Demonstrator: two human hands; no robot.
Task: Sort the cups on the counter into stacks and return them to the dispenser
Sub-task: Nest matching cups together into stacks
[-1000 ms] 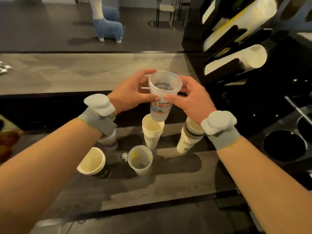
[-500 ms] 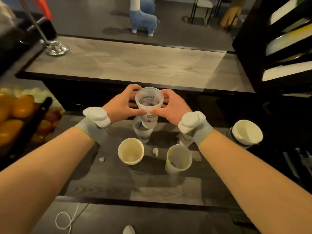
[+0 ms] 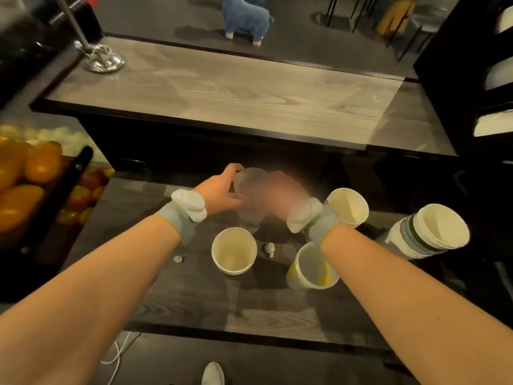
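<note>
Dark wood-grain counter [image 3: 194,295] is carrying the loose cups. At its back edge the left hand [image 3: 219,193] is curling its fingers round a clear thin-walled plastic cup [image 3: 249,182], seemingly nesting it into a second clear cup [image 3: 249,222] standing beneath. The right hand [image 3: 280,190] is blurring beside it (grip impossible to tell). Next, I judge, comes seating it squarely, then gathering the smooth cream paper cup [image 3: 234,250] towards the leaning paper cup stack [image 3: 427,232]

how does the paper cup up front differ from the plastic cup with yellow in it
The paper cup is opaque cream; the plastic cup is translucent. The paper cup's inside looks clean; the plastic cup has yellow smears. The paper cup shows whole; the right forearm covers part of the plastic cup. Both stand upright, mouth up, on the counter.
</note>
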